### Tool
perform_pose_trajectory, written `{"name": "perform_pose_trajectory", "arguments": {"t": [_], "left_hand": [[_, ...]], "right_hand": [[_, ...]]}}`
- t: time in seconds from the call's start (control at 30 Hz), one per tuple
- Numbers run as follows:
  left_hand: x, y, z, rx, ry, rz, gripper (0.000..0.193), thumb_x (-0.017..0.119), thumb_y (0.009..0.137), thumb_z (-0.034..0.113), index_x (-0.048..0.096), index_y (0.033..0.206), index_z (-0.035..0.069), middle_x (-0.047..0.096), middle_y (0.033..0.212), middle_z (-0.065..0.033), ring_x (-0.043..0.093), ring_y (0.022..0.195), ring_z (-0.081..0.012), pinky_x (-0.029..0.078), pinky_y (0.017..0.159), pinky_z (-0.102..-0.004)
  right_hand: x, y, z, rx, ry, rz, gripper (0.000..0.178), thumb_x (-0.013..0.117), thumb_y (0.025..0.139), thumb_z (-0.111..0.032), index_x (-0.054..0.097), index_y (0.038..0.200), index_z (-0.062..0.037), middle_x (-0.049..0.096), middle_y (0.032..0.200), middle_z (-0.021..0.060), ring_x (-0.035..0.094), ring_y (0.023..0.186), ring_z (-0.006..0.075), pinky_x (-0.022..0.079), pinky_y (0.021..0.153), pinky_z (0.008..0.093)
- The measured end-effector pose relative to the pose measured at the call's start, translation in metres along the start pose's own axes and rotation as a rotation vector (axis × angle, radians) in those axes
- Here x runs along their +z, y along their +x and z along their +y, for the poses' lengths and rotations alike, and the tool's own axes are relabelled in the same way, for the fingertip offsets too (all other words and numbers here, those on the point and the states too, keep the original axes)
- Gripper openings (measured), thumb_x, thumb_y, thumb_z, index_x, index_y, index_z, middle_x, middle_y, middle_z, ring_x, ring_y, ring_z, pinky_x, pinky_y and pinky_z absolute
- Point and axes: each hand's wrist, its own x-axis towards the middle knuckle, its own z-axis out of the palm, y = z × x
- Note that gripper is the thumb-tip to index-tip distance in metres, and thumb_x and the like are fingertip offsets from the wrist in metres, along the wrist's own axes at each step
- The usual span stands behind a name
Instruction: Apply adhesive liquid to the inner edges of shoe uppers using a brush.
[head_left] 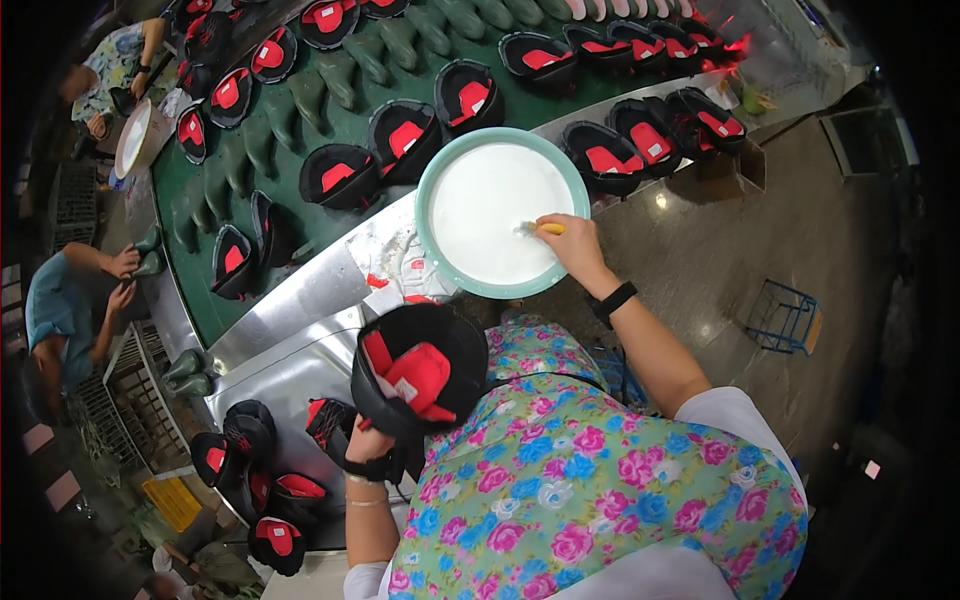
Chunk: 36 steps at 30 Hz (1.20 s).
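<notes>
In my right hand [580, 248] is a brush [548, 229] with a yellow handle, gripped between the fingers. Its bristles meet the white liquid [490, 195] that fills a wide teal basin [430, 235] in front of me. My left hand [368, 442] is closed on the lower edge of a black shoe upper [468, 345] with red pieces inside, its hollow side turned up. Part of that hand is hidden behind the upper. Another dark upper with red laces [330, 420] lies just left of it.
Black uppers [252, 425] are grouped on the metal table [290, 370] at left. Beyond it, a green belt [190, 285] carries rows of uppers and green shoe lasts [338, 78]. Co-workers [60, 310] stand at far left, one handling lasts. A blue wire frame [782, 318] stands on the floor at right.
</notes>
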Motion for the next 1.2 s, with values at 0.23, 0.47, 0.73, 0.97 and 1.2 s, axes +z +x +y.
{"name": "perform_pose_trajectory", "arguments": {"t": [0.23, 0.47, 0.73, 0.97, 1.2], "left_hand": [[0.050, 0.108, 0.024, 0.151, -0.234, -0.087, 0.044, 0.056, 0.087, 0.005, 0.043, 0.129, 0.003, 0.052, 0.125, -0.0103, 0.053, 0.111, -0.0224, 0.045, 0.096, -0.0356], [0.094, 0.146, 0.056, -0.005, 0.104, -0.272, 0.044, 0.055, 0.088, 0.006, 0.042, 0.130, 0.003, 0.051, 0.127, -0.0103, 0.053, 0.112, -0.0220, 0.045, 0.095, -0.0352], [0.096, 0.146, 0.061, 0.034, -0.088, -0.252, 0.044, 0.052, 0.090, 0.007, 0.041, 0.132, 0.002, 0.051, 0.127, -0.0106, 0.053, 0.112, -0.0225, 0.045, 0.095, -0.0352], [0.084, 0.147, 0.058, 0.192, 0.088, -0.121, 0.046, 0.052, 0.090, 0.010, 0.038, 0.133, 0.003, 0.047, 0.131, -0.0112, 0.049, 0.117, -0.0228, 0.042, 0.099, -0.0367], [0.069, 0.151, 0.050, 0.274, 0.015, -0.076, 0.046, 0.052, 0.090, 0.012, 0.037, 0.134, 0.004, 0.046, 0.132, -0.0109, 0.048, 0.118, -0.0227, 0.041, 0.099, -0.0371]], "right_hand": [[-0.046, 0.003, -0.060, 0.013, 0.292, 0.079, 0.017, 0.072, 0.073, -0.012, 0.070, 0.088, -0.0041, 0.068, 0.079, 0.0112, 0.066, 0.070, 0.0188, 0.050, 0.067, 0.0275], [-0.056, -0.005, -0.096, -0.032, 0.551, -0.077, 0.020, 0.073, 0.073, -0.010, 0.070, 0.092, -0.0032, 0.069, 0.082, 0.0066, 0.062, 0.073, 0.0107, 0.049, 0.069, 0.0222], [-0.057, -0.016, -0.055, 0.078, 0.305, 0.119, 0.021, 0.074, 0.074, -0.019, 0.070, 0.085, -0.0023, 0.068, 0.072, 0.0081, 0.064, 0.066, 0.0114, 0.049, 0.064, 0.0242], [-0.045, -0.033, -0.077, 0.110, 0.215, 0.192, 0.025, 0.073, 0.074, -0.024, 0.066, 0.071, -0.0010, 0.060, 0.057, 0.0140, 0.061, 0.052, 0.0248, 0.047, 0.053, 0.0313], [-0.040, -0.051, -0.113, 0.157, 0.359, 0.042, 0.026, 0.073, 0.075, -0.024, 0.065, 0.071, 0.0006, 0.060, 0.056, 0.0104, 0.058, 0.051, 0.0147, 0.046, 0.051, 0.0286]]}}
